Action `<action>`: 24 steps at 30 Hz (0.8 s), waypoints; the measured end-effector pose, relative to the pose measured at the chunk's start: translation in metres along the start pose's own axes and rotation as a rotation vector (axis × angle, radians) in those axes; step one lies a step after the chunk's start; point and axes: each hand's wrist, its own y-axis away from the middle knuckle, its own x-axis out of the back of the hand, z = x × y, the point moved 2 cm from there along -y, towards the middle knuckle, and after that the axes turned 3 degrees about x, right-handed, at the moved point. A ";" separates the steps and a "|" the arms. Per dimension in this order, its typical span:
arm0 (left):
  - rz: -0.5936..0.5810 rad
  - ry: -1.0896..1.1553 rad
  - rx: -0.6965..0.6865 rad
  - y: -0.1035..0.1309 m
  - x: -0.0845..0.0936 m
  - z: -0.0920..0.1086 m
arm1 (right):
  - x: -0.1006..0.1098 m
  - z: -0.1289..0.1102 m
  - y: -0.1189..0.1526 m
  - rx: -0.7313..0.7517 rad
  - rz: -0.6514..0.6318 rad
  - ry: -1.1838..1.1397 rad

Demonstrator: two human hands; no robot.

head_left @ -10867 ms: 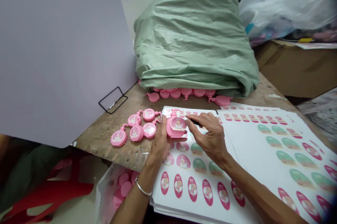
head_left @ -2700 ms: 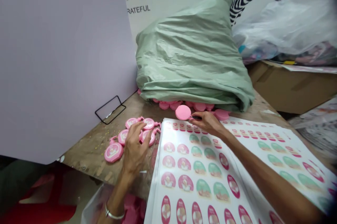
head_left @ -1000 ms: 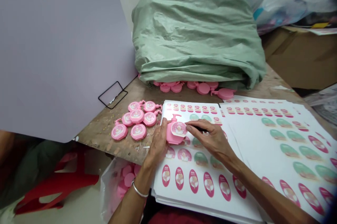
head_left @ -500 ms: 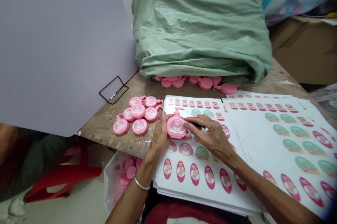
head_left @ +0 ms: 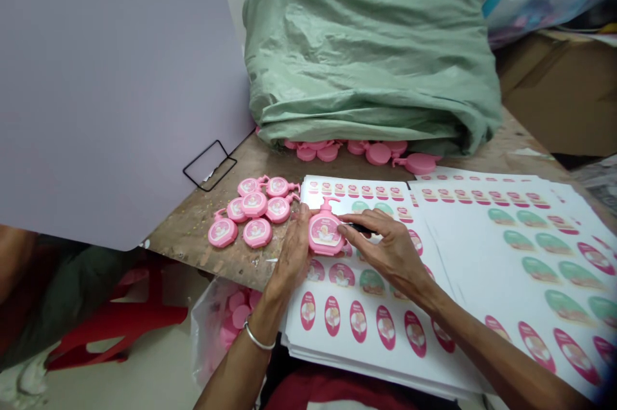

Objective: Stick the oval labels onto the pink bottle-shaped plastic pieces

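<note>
A small pink toy pump bottle (head_left: 326, 240) with a printed label on its face lies over the sticker sheets (head_left: 347, 349). My left hand (head_left: 292, 252) is closed along the bottle's left side, steadying it. In my right hand (head_left: 385, 244), thumb and fingers pinch a thin black tool (head_left: 361, 228) like tweezers, though its exact kind is unclear. The right thumb tip touches the label's right edge. Left of the sheets, several labelled pink pump bottles (head_left: 254, 204) form a loose group on the wooden table (head_left: 193, 223).
A large green sack (head_left: 371, 50) stands at the back, with plain pink bottles (head_left: 378, 153) under its edge. A second sheet stack (head_left: 472, 256) lies at right. A grey panel (head_left: 106, 89), black wire frame (head_left: 209, 166), bag of pink pieces (head_left: 207, 333) and red stool (head_left: 130, 320) are left.
The view has shifted very slightly. Both hands keep their grip, and the bottle and tool stay almost in place.
</note>
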 end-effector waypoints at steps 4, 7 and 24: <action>-0.061 -0.191 -0.130 0.001 0.001 0.003 | 0.002 0.001 0.000 0.066 -0.004 0.176; -0.023 -0.291 -0.173 0.000 0.003 0.000 | 0.005 0.005 0.001 0.053 0.047 0.407; 0.450 -0.567 -0.329 -0.015 0.068 0.030 | 0.061 0.130 -0.056 -0.400 0.132 0.526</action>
